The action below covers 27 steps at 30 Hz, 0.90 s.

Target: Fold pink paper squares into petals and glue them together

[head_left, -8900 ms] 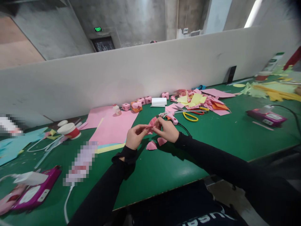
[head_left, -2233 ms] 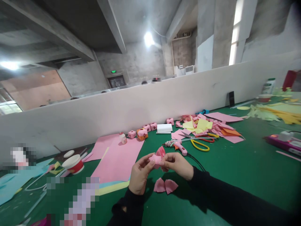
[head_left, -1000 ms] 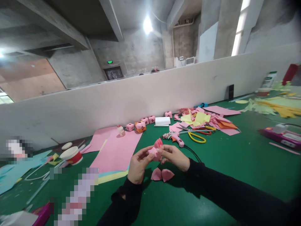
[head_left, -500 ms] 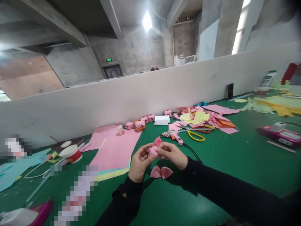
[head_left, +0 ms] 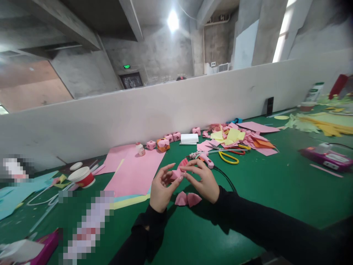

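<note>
Head view: both bare hands meet above the green table (head_left: 193, 235), with a folded pink paper piece (head_left: 176, 174) between their fingertips. The left hand (head_left: 161, 190) pinches its near side between thumb and curled fingers. The right hand (head_left: 204, 180) has its fingers partly spread, thumb and forefinger at the piece's edge; whether they grip it or merely rest on it, one cannot tell. A darker pink part stands up behind the fingertips, and the fingers hide how the parts join.

Judging by what shows, the cutting and shaping of this paper is done, while the held piece looks only partly put together. Two curved pink pieces (head_left: 181, 199) lie loose just below the hands, close beside each other and not attached to anything, so they seem to be the part left over. Beyond the hands, small pink paper boxes (head_left: 151, 145) sit along the partition (head_left: 176, 106) and look complete. A pink glue gun (head_left: 208, 161) lies just beyond the right hand, untouched, with yellow-handled scissors (head_left: 229, 158) near it and a heap of paper scraps (head_left: 231, 136) farther off. Large pink sheets (head_left: 135, 176) lie to the left of the hands, apparently uncut stock.
</note>
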{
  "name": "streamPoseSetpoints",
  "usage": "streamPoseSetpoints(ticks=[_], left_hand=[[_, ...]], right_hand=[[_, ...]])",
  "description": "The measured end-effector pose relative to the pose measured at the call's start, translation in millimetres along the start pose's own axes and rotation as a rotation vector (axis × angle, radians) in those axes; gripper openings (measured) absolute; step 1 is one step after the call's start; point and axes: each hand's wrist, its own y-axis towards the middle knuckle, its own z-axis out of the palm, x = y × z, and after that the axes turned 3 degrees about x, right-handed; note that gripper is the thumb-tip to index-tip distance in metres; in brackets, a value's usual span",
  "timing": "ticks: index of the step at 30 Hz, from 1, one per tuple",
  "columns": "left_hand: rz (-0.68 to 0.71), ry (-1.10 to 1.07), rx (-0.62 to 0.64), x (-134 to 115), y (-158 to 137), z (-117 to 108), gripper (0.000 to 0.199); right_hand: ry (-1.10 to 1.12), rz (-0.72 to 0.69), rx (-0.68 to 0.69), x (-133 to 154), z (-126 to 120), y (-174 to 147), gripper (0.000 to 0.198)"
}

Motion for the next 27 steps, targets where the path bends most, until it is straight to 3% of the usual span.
streamPoseSetpoints(ticks=[6,12,17,22,27], left_hand=[[-0.005,0.043,0.033,-3,-1,0,0.051],[0.007,0.081,0.083,-1,-3,1,0.052],[0.003,0.107,0.145,2,-2,-2,0.055],[0.017,0.151,0.285,7,1,-9,0.061],[0.038,0.161,0.308,12,5,-12,0.068]], right_hand=[[0.007,0.041,0.057,0,-1,1,0.019],[0.212,0.252,0.166,-4,-4,5,0.018],[0.312,0.412,0.232,-7,-6,9,0.029],[0.319,0.377,0.335,-11,-9,10,0.031],[0.330,0.364,0.440,-17,-12,10,0.032]])
